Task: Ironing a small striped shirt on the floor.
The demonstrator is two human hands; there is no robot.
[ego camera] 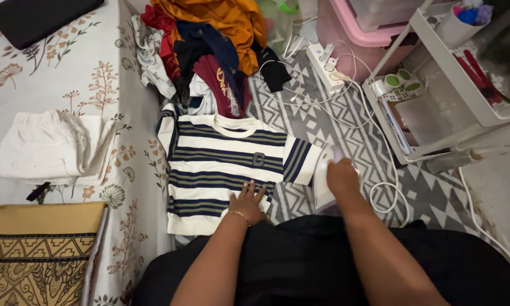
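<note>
So the striped shirt (223,170) was laid out flat on the patterned floor mat (345,136), front side up, and it already looked pretty smooth through the body. The left hand (247,203) was pressed flat on the lower hem with fingers spread, nothing gripped. The right hand's (342,177) grip was clenched around a white iron (326,180), parked at the shirt's sleeve edge. One stack of white folded cloth (51,148) was seen on the floral bedsheet (90,73), so some was likely done. A heap of crumpled clothes (209,51) in orange, navy and maroon was left untouched above the shirt. Knit cotton, soft-looking, with a ribbed collar.
</note>
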